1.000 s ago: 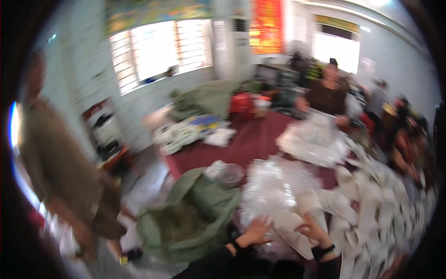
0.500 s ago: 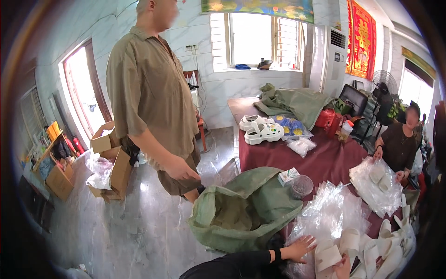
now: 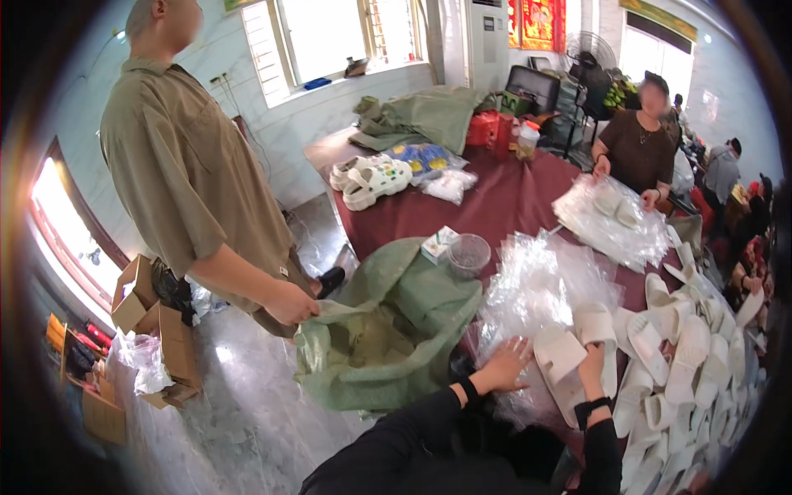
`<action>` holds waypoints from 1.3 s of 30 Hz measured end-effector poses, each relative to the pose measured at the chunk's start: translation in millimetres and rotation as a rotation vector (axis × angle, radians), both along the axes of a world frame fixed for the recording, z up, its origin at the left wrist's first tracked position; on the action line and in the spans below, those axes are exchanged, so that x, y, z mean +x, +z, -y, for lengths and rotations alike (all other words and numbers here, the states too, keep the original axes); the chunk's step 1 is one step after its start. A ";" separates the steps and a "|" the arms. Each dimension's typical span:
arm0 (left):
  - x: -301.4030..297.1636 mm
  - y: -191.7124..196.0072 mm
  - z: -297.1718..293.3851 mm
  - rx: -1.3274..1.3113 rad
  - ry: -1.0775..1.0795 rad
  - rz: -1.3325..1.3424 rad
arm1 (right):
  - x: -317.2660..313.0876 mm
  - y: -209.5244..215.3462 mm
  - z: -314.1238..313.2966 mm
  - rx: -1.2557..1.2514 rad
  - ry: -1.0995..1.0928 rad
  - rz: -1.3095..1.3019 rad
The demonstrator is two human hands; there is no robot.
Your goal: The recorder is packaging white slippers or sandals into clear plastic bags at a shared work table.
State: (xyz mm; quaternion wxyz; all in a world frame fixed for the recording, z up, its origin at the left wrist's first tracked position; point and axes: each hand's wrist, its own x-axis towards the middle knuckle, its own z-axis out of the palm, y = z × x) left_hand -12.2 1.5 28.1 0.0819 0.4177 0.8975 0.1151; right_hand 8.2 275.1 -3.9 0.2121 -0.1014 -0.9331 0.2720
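Observation:
My left hand (image 3: 505, 368) lies flat with its fingers spread on a pile of clear plastic bags (image 3: 536, 276). Just to its right, my right hand (image 3: 591, 370) is closed on a pair of white slippers (image 3: 561, 355), with the fingers at the edge of the right shoe. The pair rests over the near part of the bags. Beyond my left forearm stands a green woven sack (image 3: 330, 388), its mouth wide. A person in an olive shirt, at the left, grips the sack's rim with one hand (image 3: 295, 304).
Many loose white slippers (image 3: 689, 351) cover the right side. Across the maroon tabletop (image 3: 516, 186), another person handles bagged slippers (image 3: 615, 216). A small box (image 3: 439, 244) and clear tub (image 3: 469, 254) sit by the sack; white clogs (image 3: 371, 181) lie farther back. Cardboard boxes (image 3: 172, 342) stand on the floor.
The view has swung right, showing more slippers and my right forearm. The olive-shirted person's hand has come down onto the sack's rim. My hands stay by the bags and slippers.

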 end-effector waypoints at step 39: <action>-39.4 20.6 -25.6 0.573 -0.006 0.274 | 177.0 107.6 58.7 -0.047 0.134 0.162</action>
